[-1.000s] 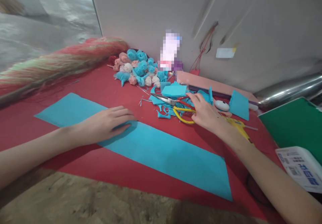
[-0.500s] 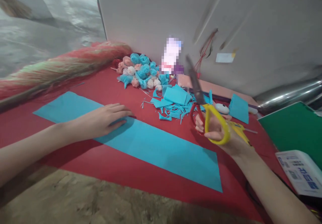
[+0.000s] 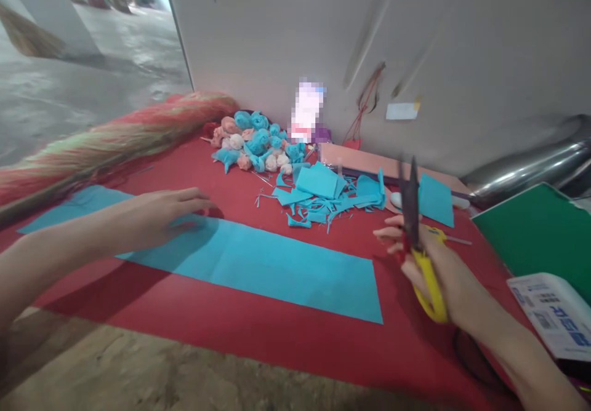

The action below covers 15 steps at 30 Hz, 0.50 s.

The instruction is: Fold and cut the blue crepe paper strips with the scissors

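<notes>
— How many things lay on the red cloth (image 3: 258, 331) in the head view?

— One long blue paper strip (image 3: 258, 260) across mid-frame, one pair of scissors (image 3: 418, 245), one heap of paper flowers (image 3: 256, 143) at upper centre, with blue scraps (image 3: 323, 195) beside.

— And the hands?

— The left hand (image 3: 152, 217) lay flat, fingers spread, on the strip's left part. The right hand (image 3: 438, 269) gripped the scissors, blades up.

— Different from before?

— The scissors had moved rightward and lower; the strip had slid left.

Open red cloth (image 3: 258, 331) along the near edge and right of the blue paper strip (image 3: 258, 260). Behind, blocked by blue scraps (image 3: 318, 199), paper flowers (image 3: 256, 143), pink board (image 3: 369, 159).
</notes>
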{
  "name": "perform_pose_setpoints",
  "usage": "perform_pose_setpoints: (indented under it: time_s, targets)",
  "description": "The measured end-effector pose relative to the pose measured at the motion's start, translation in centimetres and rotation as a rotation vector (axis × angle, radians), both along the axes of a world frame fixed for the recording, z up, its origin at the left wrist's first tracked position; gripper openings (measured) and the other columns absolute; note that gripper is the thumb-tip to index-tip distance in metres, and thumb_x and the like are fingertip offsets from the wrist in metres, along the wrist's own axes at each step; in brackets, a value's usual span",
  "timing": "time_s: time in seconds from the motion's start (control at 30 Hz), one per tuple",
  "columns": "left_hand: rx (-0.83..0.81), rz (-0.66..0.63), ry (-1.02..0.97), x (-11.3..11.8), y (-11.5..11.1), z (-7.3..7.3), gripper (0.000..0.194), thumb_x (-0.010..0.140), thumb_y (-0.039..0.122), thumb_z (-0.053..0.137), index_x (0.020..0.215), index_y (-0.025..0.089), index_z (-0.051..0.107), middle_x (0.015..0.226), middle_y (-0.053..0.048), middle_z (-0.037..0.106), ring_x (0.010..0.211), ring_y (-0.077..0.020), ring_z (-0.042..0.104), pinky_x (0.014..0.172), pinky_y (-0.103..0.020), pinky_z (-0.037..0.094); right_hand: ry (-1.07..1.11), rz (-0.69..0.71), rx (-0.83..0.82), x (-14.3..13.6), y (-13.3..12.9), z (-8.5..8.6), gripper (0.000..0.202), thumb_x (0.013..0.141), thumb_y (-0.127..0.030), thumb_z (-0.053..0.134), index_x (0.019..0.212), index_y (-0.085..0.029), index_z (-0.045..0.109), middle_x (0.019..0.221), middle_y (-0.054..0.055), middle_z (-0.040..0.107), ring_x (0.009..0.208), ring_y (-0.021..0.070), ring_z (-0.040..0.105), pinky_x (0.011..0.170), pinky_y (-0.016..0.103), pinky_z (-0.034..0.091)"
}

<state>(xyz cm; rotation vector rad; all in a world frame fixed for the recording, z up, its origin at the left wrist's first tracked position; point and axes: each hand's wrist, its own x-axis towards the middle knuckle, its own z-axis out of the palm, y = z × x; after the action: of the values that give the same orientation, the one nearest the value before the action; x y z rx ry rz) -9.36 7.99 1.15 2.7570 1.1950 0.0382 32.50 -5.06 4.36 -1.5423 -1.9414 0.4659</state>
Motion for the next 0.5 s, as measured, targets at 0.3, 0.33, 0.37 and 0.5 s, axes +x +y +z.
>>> perform_pose_setpoints:
  time_s: [0.3,0.33,0.37,0.5]
  targets:
    - [-0.083,-0.003,-0.02,2.4,-0.7,1.4,0.033,0.095,0.018,0.033,0.12,0.021,0.054,0.12,-0.004,0.063,0.106,-0.0189,0.06,0.088,-0.032,0.047,-0.691,0.223,0.161,-0.5,-4.6,-3.2,0.057,0.062,-0.003,0.04,0.114,-0.022,0.057,0.099,0.009,0.065,0.093,0.0251,0.062,0.077,0.039,0.055]
    - [-0.096,-0.012,-0.036,2.9,-0.7,1.6,0.031,0.096,0.02,0.033,0.119,0.021,0.054,0.119,-0.004,0.064,0.105,-0.0184,0.061,0.087,-0.031,0.047,-0.692,0.224,0.166,-0.6,-4.7,-3.3,0.056,0.062,-0.003,0.041,0.113,-0.021,0.058,0.097,0.009,0.065,0.092,0.0251,0.062,0.076,0.039,0.055]
    - [-0.117,-0.02,-0.049,3.5,-0.8,1.8,0.03,0.097,0.024,0.033,0.118,0.021,0.054,0.118,-0.004,0.064,0.103,-0.018,0.062,0.086,-0.03,0.048,-0.693,0.222,0.172,-0.6,-4.6,-3.3,0.056,0.062,-0.003,0.04,0.112,-0.02,0.059,0.096,0.009,0.065,0.091,0.0249,0.062,0.075,0.038,0.055]
    - [-0.171,-0.098,-0.047,5.4,-1.1,2.1,0.026,0.095,0.03,0.041,0.116,0.023,0.056,0.115,-0.001,0.066,0.1,-0.0152,0.064,0.084,-0.025,0.049,-0.677,0.205,0.174,-0.7,-4.4,-3.4,0.056,0.061,-0.001,0.039,0.11,-0.019,0.062,0.094,0.01,0.066,0.087,0.0235,0.062,0.074,0.037,0.055]
